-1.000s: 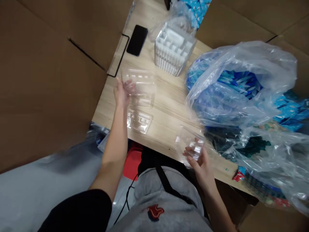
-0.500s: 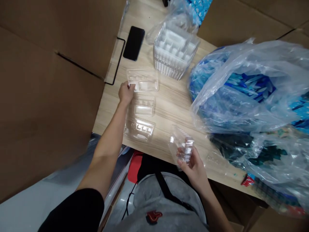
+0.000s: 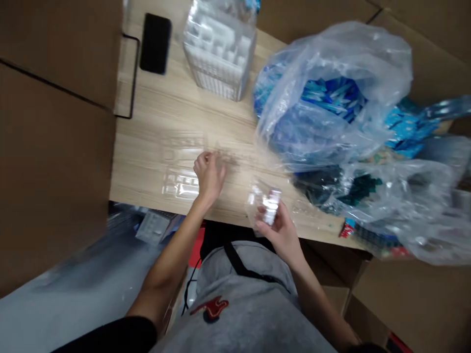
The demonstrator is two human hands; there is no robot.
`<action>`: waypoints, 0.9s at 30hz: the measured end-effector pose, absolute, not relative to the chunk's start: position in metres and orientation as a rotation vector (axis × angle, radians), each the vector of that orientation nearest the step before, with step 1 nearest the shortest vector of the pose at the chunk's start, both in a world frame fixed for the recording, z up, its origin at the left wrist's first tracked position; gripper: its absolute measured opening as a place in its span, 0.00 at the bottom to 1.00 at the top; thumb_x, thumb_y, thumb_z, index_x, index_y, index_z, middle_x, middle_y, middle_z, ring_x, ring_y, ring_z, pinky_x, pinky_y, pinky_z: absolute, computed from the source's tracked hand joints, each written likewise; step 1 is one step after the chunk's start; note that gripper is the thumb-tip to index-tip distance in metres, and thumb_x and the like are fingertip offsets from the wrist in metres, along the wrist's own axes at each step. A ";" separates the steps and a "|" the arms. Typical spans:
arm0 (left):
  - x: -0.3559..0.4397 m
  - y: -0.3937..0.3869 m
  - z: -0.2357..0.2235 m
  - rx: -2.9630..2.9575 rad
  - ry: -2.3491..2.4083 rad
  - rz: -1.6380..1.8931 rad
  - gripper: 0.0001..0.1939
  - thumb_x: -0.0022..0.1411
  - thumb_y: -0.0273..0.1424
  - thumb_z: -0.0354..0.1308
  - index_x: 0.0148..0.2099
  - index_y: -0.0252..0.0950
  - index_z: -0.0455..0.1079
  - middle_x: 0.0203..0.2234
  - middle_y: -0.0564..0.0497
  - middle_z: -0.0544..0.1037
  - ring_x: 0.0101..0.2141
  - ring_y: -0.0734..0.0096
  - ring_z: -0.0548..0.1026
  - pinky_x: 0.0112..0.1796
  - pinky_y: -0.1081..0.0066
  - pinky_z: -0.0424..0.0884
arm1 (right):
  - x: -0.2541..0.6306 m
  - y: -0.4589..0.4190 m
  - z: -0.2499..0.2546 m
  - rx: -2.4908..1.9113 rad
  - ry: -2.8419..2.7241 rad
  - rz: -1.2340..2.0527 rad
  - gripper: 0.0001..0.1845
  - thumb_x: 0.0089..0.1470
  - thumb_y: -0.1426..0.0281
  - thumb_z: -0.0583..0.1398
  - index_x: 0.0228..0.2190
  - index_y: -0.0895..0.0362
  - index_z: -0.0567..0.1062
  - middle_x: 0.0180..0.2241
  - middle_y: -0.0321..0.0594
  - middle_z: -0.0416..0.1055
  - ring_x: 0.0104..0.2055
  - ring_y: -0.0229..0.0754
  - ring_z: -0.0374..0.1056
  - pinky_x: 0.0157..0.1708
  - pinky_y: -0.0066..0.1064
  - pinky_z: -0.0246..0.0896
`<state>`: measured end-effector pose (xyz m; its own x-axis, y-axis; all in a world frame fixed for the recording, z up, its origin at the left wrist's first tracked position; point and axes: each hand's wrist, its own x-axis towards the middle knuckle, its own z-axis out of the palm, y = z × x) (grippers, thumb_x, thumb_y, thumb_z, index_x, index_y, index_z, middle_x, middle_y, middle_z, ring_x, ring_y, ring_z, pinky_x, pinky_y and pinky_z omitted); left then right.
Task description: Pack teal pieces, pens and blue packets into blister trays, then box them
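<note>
Your right hand is closed around a clear plastic blister tray, holding it on edge just above the near edge of the bench. Your fingers wrap the tray from below, which seems to give a firm hold on such thin, light plastic. Your left hand is well apart from the right, curled and palm down, at the near side of the bench, with the forearm reaching in from the near edge. It is over or touching a flat clear tray, but blur hides whether it grips anything. More clear trays lie flat around it, faint against the wood, probably laid singly so that each stays easy to pick up. Toward the far edge, a block of nested clear trays stands beside a black phone. A large plastic bag of blue packets sits at the right, away from the hands' working space.
</note>
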<state>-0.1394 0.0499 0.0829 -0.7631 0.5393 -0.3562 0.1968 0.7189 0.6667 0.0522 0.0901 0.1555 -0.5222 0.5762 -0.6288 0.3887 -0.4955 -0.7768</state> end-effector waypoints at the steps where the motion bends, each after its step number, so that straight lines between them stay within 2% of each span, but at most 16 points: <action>1: -0.132 0.040 0.098 0.624 2.224 0.901 0.10 0.61 0.29 0.54 0.44 0.33 0.74 0.46 0.40 0.74 0.51 0.55 0.70 0.53 0.55 0.63 | 0.051 0.089 0.157 -1.438 -1.483 2.156 0.41 0.41 0.57 0.69 0.54 0.50 0.61 0.56 0.47 0.66 0.53 0.47 0.68 0.54 0.44 0.66; 2: -0.124 0.030 0.114 0.685 2.055 0.961 0.09 0.63 0.32 0.54 0.36 0.37 0.75 0.41 0.45 0.76 0.46 0.61 0.73 0.50 0.61 0.67 | 0.050 0.087 0.159 -1.405 -1.475 2.152 0.42 0.41 0.57 0.69 0.55 0.49 0.61 0.55 0.46 0.66 0.52 0.47 0.69 0.53 0.43 0.67; 3: -0.116 0.020 0.129 0.726 1.801 1.075 0.10 0.62 0.35 0.55 0.34 0.38 0.76 0.41 0.47 0.76 0.46 0.64 0.73 0.49 0.63 0.68 | 0.050 0.086 0.160 -1.364 -1.481 2.149 0.44 0.40 0.57 0.70 0.56 0.49 0.60 0.55 0.46 0.66 0.51 0.46 0.69 0.52 0.42 0.67; 6: -0.094 0.002 0.160 0.684 1.429 1.249 0.07 0.58 0.38 0.62 0.34 0.42 0.78 0.40 0.50 0.74 0.45 0.67 0.73 0.47 0.67 0.70 | 0.055 0.081 0.167 -1.243 -1.537 2.145 0.45 0.39 0.58 0.71 0.57 0.49 0.61 0.55 0.45 0.66 0.52 0.45 0.68 0.53 0.41 0.66; 11: -0.061 -0.002 0.176 0.675 1.465 1.285 0.05 0.59 0.34 0.61 0.35 0.41 0.77 0.37 0.50 0.72 0.43 0.70 0.73 0.43 0.70 0.70 | 0.072 0.074 0.175 -1.121 -1.544 2.209 0.38 0.44 0.60 0.68 0.56 0.49 0.63 0.52 0.43 0.69 0.52 0.44 0.67 0.51 0.39 0.67; 15: -0.047 -0.014 0.176 0.566 1.643 1.437 0.07 0.61 0.35 0.58 0.33 0.39 0.73 0.36 0.50 0.73 0.42 0.71 0.72 0.42 0.72 0.69 | 0.087 0.076 0.172 -1.211 -1.458 2.156 0.33 0.45 0.63 0.68 0.52 0.50 0.66 0.46 0.40 0.72 0.45 0.42 0.70 0.47 0.38 0.68; 17: -0.052 -0.022 0.165 0.347 1.669 1.600 0.10 0.62 0.38 0.57 0.32 0.38 0.71 0.34 0.51 0.73 0.38 0.72 0.73 0.43 0.70 0.70 | 0.097 0.086 0.169 -1.329 -1.368 2.064 0.30 0.44 0.66 0.68 0.50 0.49 0.67 0.38 0.36 0.73 0.39 0.39 0.71 0.43 0.36 0.69; 19: -0.067 -0.028 0.144 0.117 1.667 1.697 0.15 0.59 0.45 0.57 0.30 0.38 0.67 0.33 0.52 0.73 0.33 0.73 0.74 0.39 0.68 0.73 | 0.108 0.101 0.169 -1.400 -1.260 1.989 0.29 0.44 0.69 0.66 0.50 0.48 0.67 0.32 0.32 0.73 0.33 0.36 0.70 0.39 0.33 0.68; 22: -0.091 -0.029 0.099 0.036 1.776 1.557 0.22 0.55 0.53 0.55 0.29 0.37 0.63 0.32 0.49 0.74 0.28 0.70 0.75 0.32 0.65 0.75 | 0.119 0.124 0.174 -1.413 -1.164 1.956 0.29 0.43 0.70 0.63 0.49 0.48 0.67 0.28 0.31 0.73 0.29 0.36 0.69 0.34 0.32 0.68; 24: -0.099 -0.025 0.069 0.066 1.875 1.433 0.22 0.58 0.52 0.53 0.29 0.37 0.62 0.29 0.48 0.75 0.28 0.68 0.76 0.33 0.63 0.75 | 0.120 0.135 0.179 -1.421 -1.158 1.926 0.29 0.42 0.70 0.62 0.49 0.49 0.68 0.28 0.32 0.74 0.30 0.37 0.70 0.33 0.32 0.68; 27: -0.095 -0.019 0.040 0.101 2.050 1.327 0.16 0.63 0.44 0.50 0.32 0.36 0.64 0.30 0.45 0.75 0.35 0.62 0.76 0.43 0.56 0.73 | 0.114 0.141 0.183 -1.431 -1.176 1.876 0.30 0.41 0.71 0.62 0.49 0.49 0.68 0.29 0.32 0.75 0.31 0.37 0.71 0.34 0.33 0.69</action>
